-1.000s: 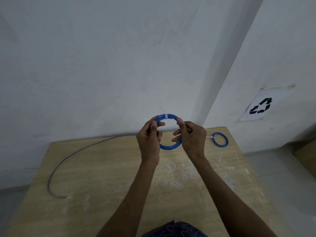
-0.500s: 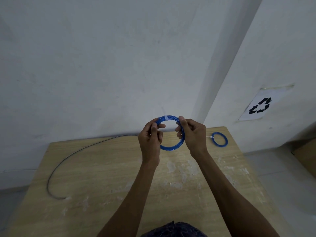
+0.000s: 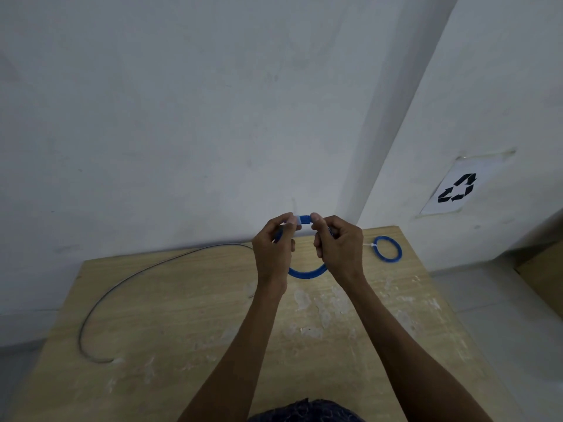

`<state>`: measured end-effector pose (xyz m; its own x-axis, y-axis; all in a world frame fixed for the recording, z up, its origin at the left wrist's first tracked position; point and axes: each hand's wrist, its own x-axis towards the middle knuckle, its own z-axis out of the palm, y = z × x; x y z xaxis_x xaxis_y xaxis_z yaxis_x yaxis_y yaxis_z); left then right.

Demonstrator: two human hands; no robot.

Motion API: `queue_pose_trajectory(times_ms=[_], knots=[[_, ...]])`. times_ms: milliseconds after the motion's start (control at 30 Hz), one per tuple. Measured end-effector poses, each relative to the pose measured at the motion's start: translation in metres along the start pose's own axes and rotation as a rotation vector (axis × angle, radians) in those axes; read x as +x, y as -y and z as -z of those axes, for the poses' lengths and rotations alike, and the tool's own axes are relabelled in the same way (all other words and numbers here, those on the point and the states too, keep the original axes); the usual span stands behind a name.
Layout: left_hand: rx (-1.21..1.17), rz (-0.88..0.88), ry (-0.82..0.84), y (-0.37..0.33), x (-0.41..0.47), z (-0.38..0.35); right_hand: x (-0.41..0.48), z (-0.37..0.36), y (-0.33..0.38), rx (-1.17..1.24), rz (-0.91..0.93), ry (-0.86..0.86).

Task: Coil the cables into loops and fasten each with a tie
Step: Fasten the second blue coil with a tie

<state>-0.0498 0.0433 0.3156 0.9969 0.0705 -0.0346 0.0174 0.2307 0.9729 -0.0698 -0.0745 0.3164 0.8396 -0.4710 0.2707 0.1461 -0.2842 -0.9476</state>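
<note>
behind everything, a pale plaster wall [image 3: 182,117] fills the far side, with a recycling sign [image 3: 457,188] taped on the right return. below it, the worn wooden table [image 3: 182,315] runs from near to far.

over on the left, a long grey cable [image 3: 80,336] lies loose in one wide curve, not coiled yet. its far end runs toward the middle. far right corner, a finished coil [image 3: 389,261] lies flat with its own white tie [image 3: 370,245] poking out to the left. that one looks done.

now the action, far centre, above the table: the blue coil [image 3: 307,273] is up in both hands. it stands roughly upright, its open face toward the person, and only the lower arc shows below the wrists. the left hand [image 3: 272,251] curls round the left side, thumb and forefinger pinching right at the top. the right hand [image 3: 339,248] grips the top right, thumb pressed on the cable.

and here's the bit that matters. the zip tie [image 3: 298,220] sits at the very top of the loop, between the two thumbs, touching the left one and just beside the right. its thin tail points up toward the wall.

so by my reading the cinch is the step in hand. the left hand is nearer the tie, and the pull would go up and away along that tail while the right steadies the loop. whether the tie is fully snug, i cannot tell. the grey cable would be next, and it lies on the left hand's side.
</note>
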Motion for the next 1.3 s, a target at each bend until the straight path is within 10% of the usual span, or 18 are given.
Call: queue_pose_trajectory(times_ms=[367,567,1033,1300], knots=[[0.007,-0.016,0.055,-0.007,0.001,0.0,0.003,0.001,-0.003,-0.092,0.106,-0.066],[0.045,-0.058,0.184,-0.006,-0.001,0.003,0.026,0.008,0.024,0.084,-0.321,0.151],[-0.012,0.083,0.193,0.001,-0.002,0.002,0.043,0.002,0.016,-0.068,-0.167,0.202],[-0.075,0.203,0.218,0.037,0.024,-0.028,0.012,0.079,-0.033,0.175,-0.498,0.241]])
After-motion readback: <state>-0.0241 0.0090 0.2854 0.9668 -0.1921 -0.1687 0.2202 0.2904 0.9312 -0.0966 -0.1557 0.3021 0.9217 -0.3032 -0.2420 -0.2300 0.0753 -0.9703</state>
